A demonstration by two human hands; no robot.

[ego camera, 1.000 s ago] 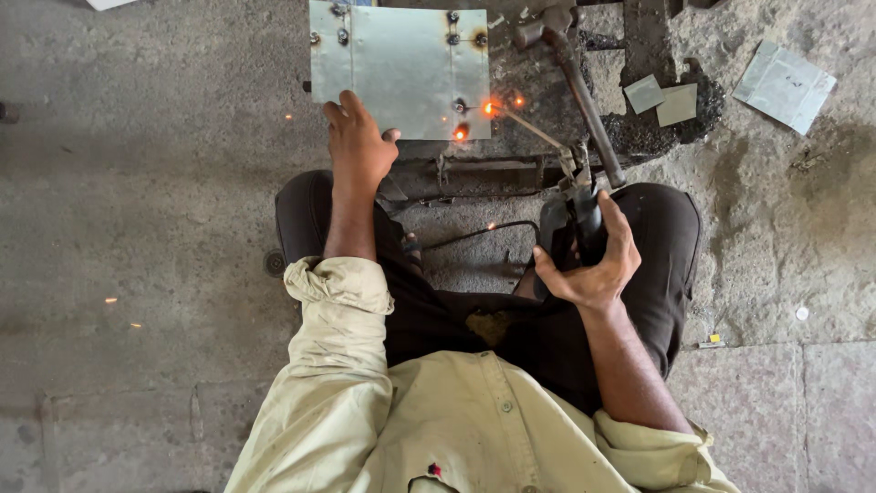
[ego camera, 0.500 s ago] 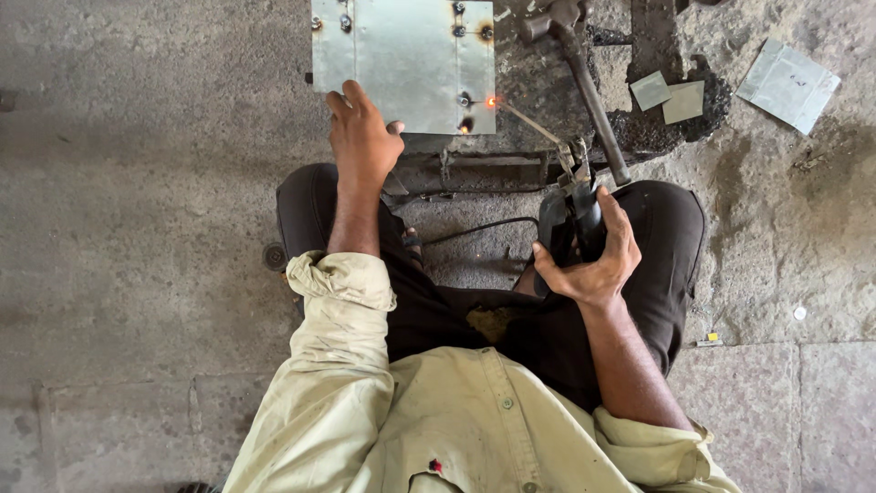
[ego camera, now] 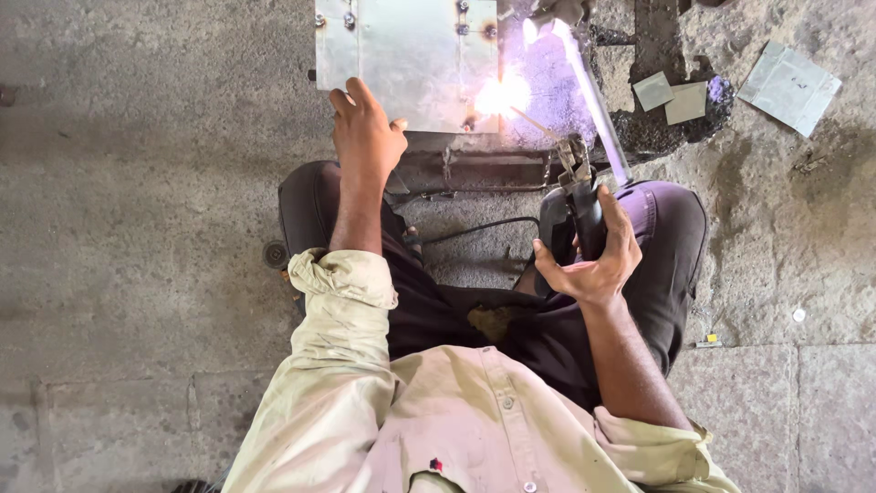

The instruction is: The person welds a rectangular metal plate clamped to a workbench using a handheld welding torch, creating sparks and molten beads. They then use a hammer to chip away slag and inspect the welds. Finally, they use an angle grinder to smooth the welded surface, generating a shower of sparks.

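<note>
I see the metal plate [ego camera: 406, 59] lying on the stone floor [ego camera: 137, 183] ahead of my knees, my left hand [ego camera: 365, 137] pressed flat on its near edge, my right hand [ego camera: 593, 260] clamped around the black electrode holder [ego camera: 573, 219], whose rod meets a bright arc [ego camera: 500, 96] at the plate's right corner.

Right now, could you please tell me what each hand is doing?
Left hand: open, resting on the metal plate.
Right hand: closed on the electrode holder.
</note>
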